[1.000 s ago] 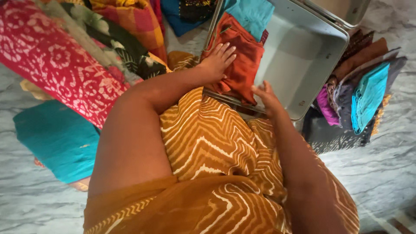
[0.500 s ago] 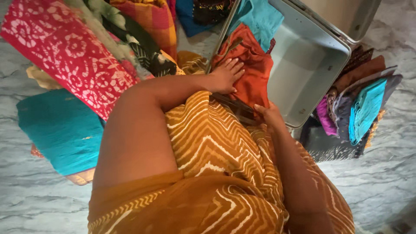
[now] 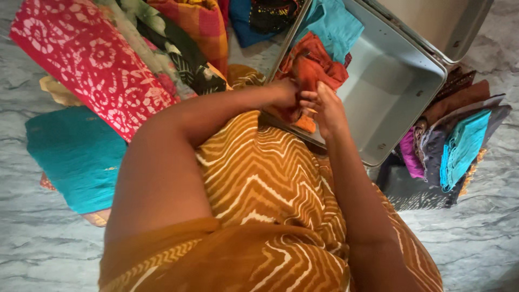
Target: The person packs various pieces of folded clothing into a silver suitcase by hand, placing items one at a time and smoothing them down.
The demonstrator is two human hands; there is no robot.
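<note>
A grey-veined marble floor [image 3: 476, 227] carries heaps of folded cloth: a red printed piece [image 3: 86, 59] at upper left, a teal one [image 3: 75, 157] at left, a stack [image 3: 454, 140] at right. In the upper middle, an open grey metal trunk [image 3: 394, 86] holds a turquoise cloth [image 3: 335, 24]. Both hands meet at the trunk's near rim, the left hand [image 3: 286, 92] and right hand [image 3: 327, 105] gripping the bunched orange-red cloth [image 3: 313, 62].

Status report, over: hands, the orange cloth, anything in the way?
Left hand and right hand both grip the orange cloth, bunched over the metal trunk edge. Teal cloth lies behind it.
</note>
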